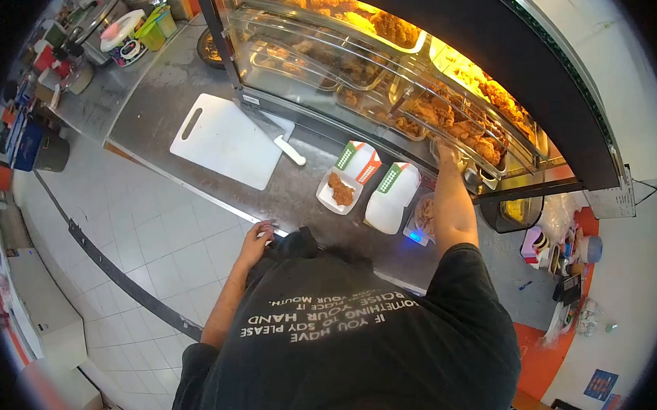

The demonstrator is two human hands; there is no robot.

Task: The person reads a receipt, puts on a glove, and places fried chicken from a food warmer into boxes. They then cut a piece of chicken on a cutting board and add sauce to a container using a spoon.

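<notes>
My right hand (448, 153) reaches into the lower part of the heated display case, beside a tray of fried chicken (431, 114). Its fingers are hidden by the case and the tray edge, so what it grips, if anything, does not show. My left hand (256, 242) is by the counter's front edge, fingers loosely bent and apart from the thumb, with nothing visible in it. Between my arms stand two paper takeaway boxes. One open box (327, 202) has a piece of fried chicken (340, 189) in it; the other box (388, 205) sits to its right.
A white cutting board (225, 147) lies on the counter, with a white-handled knife (290, 150) at its right. A scale with a blue-lit display (416, 237) is under my right forearm, carrying a clear container (424, 213). The glass display case (293, 95) borders the counter's far side.
</notes>
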